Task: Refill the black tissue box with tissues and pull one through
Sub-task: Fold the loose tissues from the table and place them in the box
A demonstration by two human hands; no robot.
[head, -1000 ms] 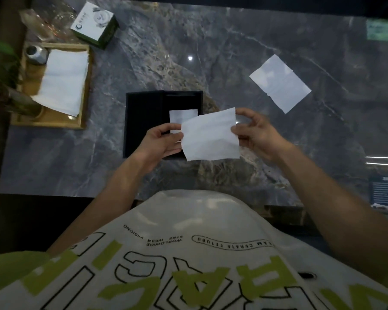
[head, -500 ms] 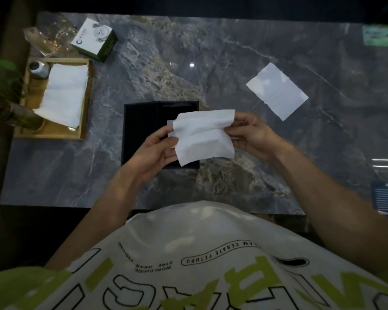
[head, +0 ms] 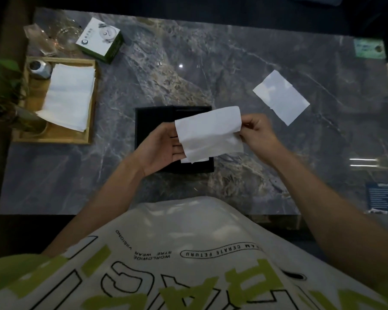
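A black tissue box [head: 152,121] lies in the middle of the marble table [head: 211,70]. Over its right half I hold a white tissue [head: 208,135] stretched between both hands. My left hand [head: 164,148] pinches its left edge and my right hand [head: 255,130] pinches its right edge. The tissue hides most of the box's right part; a bit of white shows under its lower edge. A stack of white tissues [head: 70,97] rests in a wooden tray [head: 54,137] at the left. One loose white sheet [head: 281,97] lies flat on the table at the right.
A green and white carton [head: 101,40] and clear glassware [head: 52,38] stand at the back left. A small metal jar [head: 37,68] sits in the tray, with a plant [head: 3,86] at the far left. A green card [head: 368,49] lies back right.
The tissue has been carried left over the box and folded down shorter; both hands stayed on its edges and moved slightly away from me.
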